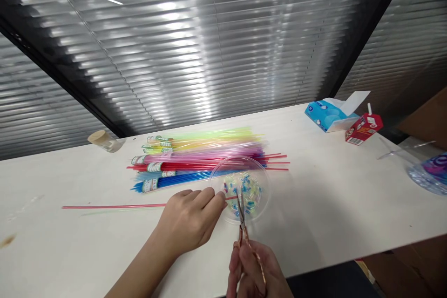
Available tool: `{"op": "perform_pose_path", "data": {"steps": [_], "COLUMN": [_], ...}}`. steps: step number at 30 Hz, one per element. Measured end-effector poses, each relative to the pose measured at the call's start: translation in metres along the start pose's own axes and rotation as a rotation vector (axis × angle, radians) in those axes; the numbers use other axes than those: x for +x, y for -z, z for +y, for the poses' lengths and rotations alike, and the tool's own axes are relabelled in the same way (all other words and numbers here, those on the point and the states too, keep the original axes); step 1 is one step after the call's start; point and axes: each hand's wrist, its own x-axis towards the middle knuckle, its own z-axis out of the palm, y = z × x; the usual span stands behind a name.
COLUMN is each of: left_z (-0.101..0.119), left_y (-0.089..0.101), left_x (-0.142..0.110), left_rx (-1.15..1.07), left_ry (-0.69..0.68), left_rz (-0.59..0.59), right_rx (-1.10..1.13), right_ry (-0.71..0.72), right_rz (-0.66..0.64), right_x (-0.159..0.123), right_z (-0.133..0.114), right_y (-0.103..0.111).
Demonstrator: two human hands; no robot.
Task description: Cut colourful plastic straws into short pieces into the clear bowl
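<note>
Closed in a pinch, my left hand [193,214] grips a long thin red straw [115,206], which runs out to the left over the table. Its short right end sticks out past my fingers. My right hand [254,270] is wrapped round the handles of copper-coloured scissors [241,216], whose blades are slightly parted at the straw's right end. Beneath the blades, a clear round plastic bowl [267,198] contains many small cut pieces [249,186] in blue, pale yellow, pink and red. Whether the blades touch the straw, I cannot tell.
Behind the bowl lie bundles of long straws [199,163] in yellow, pink, red and blue. A lidded jar [104,141] stands back left. Back right are a blue tissue pack [328,114] and a red drink carton [363,129]; a clear bottle [429,174] lies at the right edge.
</note>
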Motion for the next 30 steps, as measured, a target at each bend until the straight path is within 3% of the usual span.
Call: {"op": "perform_pose_path", "data": {"steps": [7,30], "left_z": [0.002,0.007], "left_y": [0.000,-0.002], "left_x": [0.000,0.000], "left_rx": [-0.010,-0.006], "left_ry": [-0.012,-0.009], "left_rz": [-0.027,-0.025], "right_rx": [-0.041,-0.092], "right_ry": [0.004,0.028], "right_rz": [-0.021,-0.046], "right_x": [-0.011,0.000], "right_z": [-0.015,-0.006], "right_y": [-0.009,-0.006]}}
